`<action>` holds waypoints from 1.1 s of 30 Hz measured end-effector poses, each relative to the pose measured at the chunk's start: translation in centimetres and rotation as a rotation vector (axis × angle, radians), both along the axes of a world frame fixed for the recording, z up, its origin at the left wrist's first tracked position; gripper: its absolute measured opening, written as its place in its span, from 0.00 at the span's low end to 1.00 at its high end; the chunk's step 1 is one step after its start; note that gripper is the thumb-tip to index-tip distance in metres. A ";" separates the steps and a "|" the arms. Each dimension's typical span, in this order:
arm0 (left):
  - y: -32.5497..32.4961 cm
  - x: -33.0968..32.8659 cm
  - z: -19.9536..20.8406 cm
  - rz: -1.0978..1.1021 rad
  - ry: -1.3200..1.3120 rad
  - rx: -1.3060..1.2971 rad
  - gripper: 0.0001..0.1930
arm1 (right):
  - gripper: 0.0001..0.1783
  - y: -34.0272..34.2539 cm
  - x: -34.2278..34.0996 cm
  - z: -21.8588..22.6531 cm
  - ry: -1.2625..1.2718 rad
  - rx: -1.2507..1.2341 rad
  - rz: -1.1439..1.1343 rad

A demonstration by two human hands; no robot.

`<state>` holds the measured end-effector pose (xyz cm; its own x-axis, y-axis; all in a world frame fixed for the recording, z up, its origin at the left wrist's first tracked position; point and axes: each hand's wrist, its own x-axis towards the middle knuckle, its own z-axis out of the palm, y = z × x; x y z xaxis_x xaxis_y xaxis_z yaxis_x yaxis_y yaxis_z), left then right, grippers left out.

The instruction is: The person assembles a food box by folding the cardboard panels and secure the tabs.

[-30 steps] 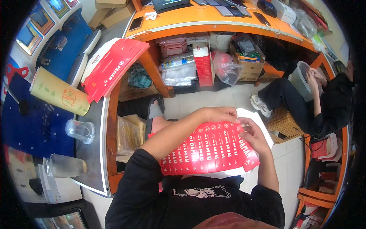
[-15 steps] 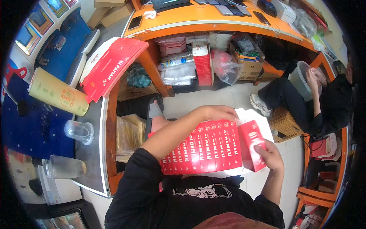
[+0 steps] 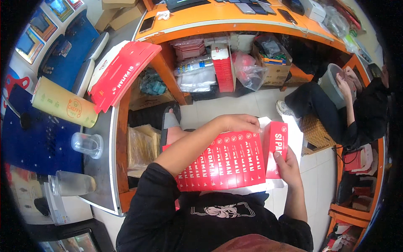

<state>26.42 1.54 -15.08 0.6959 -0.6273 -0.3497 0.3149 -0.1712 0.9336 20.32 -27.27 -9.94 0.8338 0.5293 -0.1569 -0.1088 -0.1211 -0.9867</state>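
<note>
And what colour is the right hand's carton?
The carton is red with white print; head view.

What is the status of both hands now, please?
Left hand at far edge of red carton row. Right hand gripping single red carton beside row's right end. No obstruction seen.

Likely food shop: 1 orange counter, red cartons, cups.

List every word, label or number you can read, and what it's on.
Wording not copied, only placed:
Row of cartons: white lettering, partly overlapped.
Carton in right hand: white lettering, partly covered.
Flat cartons, left: white lettering, legible.
Yellow cylinder: orange logo, lettering, legible.
Plastic pack: too small to read.
</note>
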 end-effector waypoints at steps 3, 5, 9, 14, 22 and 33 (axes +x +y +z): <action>-0.1 0.1 0.6 -0.011 -0.077 0.068 0.21 | 0.20 0.0 0.5 -0.2 0.062 -0.055 0.006; -0.1 0.0 0.9 0.009 -0.062 0.054 0.21 | 0.22 0.2 -0.1 -0.3 0.152 0.010 0.144; -0.5 -0.3 0.4 0.033 -0.165 0.038 0.20 | 0.23 0.0 -0.9 -0.4 0.213 -0.053 0.128; -0.9 0.0 -0.2 0.038 -0.086 0.023 0.18 | 0.36 0.6 0.0 1.2 0.169 -0.176 0.067; -1.1 0.1 0.9 0.006 0.002 -0.013 0.17 | 0.26 2.4 6.9 0.2 -0.870 -0.303 0.112; -0.8 0.7 -1.3 0.079 0.132 -0.084 0.12 | 0.10 3.4 7.8 -0.2 -0.225 -0.135 0.272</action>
<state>27.11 0.76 -16.35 0.6955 -0.6033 -0.3902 0.4454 -0.0640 0.8930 28.09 -23.83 -10.13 0.6871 0.7232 -0.0695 0.1625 -0.2463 -0.9555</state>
